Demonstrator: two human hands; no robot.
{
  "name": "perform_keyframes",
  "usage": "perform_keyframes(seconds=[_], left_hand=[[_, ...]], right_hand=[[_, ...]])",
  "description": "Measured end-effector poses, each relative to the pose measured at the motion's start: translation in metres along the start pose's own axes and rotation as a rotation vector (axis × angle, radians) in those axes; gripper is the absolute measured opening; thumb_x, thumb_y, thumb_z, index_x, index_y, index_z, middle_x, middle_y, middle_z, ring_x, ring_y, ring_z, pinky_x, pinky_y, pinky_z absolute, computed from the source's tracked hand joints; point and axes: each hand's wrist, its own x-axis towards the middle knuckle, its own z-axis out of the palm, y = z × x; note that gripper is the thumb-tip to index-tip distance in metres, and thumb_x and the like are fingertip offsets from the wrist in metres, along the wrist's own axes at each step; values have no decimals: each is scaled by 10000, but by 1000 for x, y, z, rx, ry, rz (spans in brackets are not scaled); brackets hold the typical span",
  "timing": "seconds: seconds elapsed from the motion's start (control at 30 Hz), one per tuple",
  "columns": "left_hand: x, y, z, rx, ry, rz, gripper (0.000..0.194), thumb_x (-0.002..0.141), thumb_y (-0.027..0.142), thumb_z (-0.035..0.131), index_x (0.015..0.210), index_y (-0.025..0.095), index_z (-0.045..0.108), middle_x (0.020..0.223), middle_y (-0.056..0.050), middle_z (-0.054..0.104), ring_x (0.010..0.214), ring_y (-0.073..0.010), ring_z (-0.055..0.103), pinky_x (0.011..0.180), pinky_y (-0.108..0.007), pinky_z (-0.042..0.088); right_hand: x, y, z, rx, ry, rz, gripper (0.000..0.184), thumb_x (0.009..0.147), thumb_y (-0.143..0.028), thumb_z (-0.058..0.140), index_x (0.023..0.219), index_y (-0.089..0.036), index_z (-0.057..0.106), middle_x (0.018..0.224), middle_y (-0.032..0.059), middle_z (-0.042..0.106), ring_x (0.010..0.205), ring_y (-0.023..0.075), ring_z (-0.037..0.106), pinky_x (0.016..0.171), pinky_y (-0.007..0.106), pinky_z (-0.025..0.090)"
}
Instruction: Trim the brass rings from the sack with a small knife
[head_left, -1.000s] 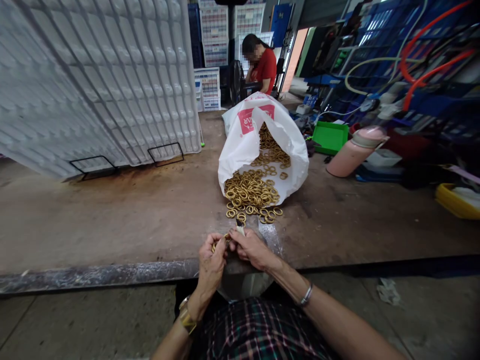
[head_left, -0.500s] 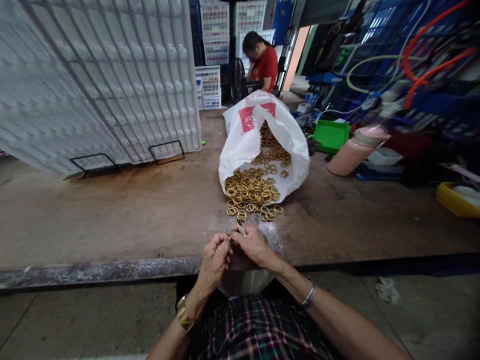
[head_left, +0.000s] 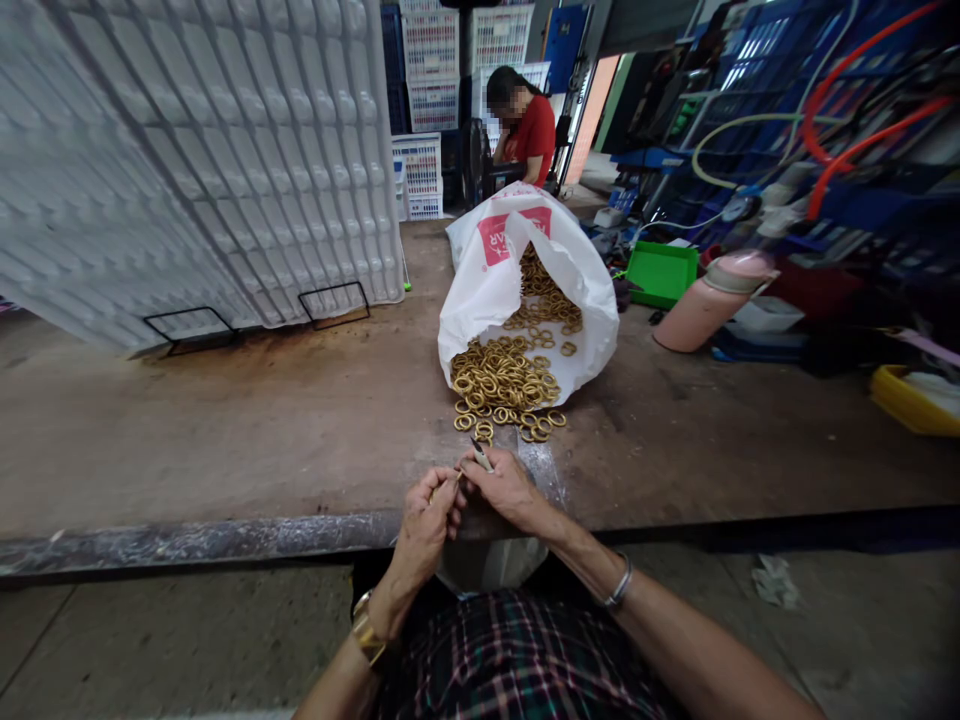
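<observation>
My left hand [head_left: 429, 512] is closed with the fingers curled, and a bit of a brass-coloured ring [head_left: 433, 495] shows between them. My right hand [head_left: 506, 488] meets it at the fingertips, just over the table's front edge. Gripped in the right hand is a small pointed tool [head_left: 482, 458] with a pale body and a dark tip; its lower part is hidden by the fingers. Beyond the hands, a heap of brass-coloured rings [head_left: 504, 372] spills from the mouth of a white plastic sack [head_left: 469, 285] lying on its side. Several loose rings lie nearest me.
The brown table [head_left: 300, 430] carries tall ribbed translucent panels [head_left: 285, 150] on black wire stands at left. To the right are a green tray [head_left: 661, 275], a pink bottle [head_left: 701, 310] and a yellow container [head_left: 911, 405]. A person in red [head_left: 534, 135] sits beyond the sack.
Both hands stay together in almost the same place, with the tool tip shifted very slightly. The sack and rings have not moved.
</observation>
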Motion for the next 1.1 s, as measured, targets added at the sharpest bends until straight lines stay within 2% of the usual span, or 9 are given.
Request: perform_keyframes(seconds=[0.13,0.3,0.5,0.63,0.7,0.8,0.93,1.1], left_hand=[[-1,-1,-1,-2,-22,-11,301,758,462,540,787,164,516,602,47,497,435,-47,395,381,-153,303],[-1,-1,0,-3,-9,-7,297,749,465,549,767,171,509,585,56,485,428,-46,387,378,-153,306],[1,-4,-1,-17,-12,-3,298,752,462,549,746,167,503,586,54,482,421,-42,388,369,-151,304],[0,-5,-2,-36,-19,1,292,760,454,547,760,166,504,585,54,480,418,-40,384,370,-149,308],[0,-5,-1,-51,-10,1,291,759,452,551,767,166,500,587,54,483,422,-40,386,372,-148,309],[-1,-5,-1,-85,6,3,296,755,455,559,775,168,490,592,54,484,433,-42,391,377,-148,310],[-2,-4,-1,-102,13,3,318,738,471,576,786,169,488,591,55,487,435,-46,393,378,-149,306],[-2,-4,-1,-83,26,11,328,737,483,571,776,172,474,588,54,493,429,-48,395,381,-153,309]], right_hand=[[1,1,2,-91,34,-34,184,747,-270,451,602,-170,506,519,-48,468,508,88,428,504,203,324],[2,3,3,-77,15,-65,202,759,-273,441,588,-174,484,516,-55,445,504,81,410,492,193,315],[1,3,3,-45,-9,-54,202,776,-273,433,611,-173,493,515,-55,449,500,83,423,493,188,330],[0,0,1,-104,5,-75,185,797,-253,414,676,-173,528,535,-45,480,516,92,453,504,189,337],[-1,1,0,-196,40,-107,186,815,-239,393,730,-177,546,555,-37,501,524,96,458,508,190,330],[-4,5,-3,-451,79,-148,176,819,-212,389,772,-188,557,589,-20,537,524,101,450,514,198,305],[-10,14,-6,-758,-8,-197,171,761,-142,419,816,-189,575,647,16,601,576,123,502,550,217,291],[-13,13,-5,-866,-81,-197,222,731,-134,434,892,-196,573,763,40,655,669,150,564,589,229,302]])
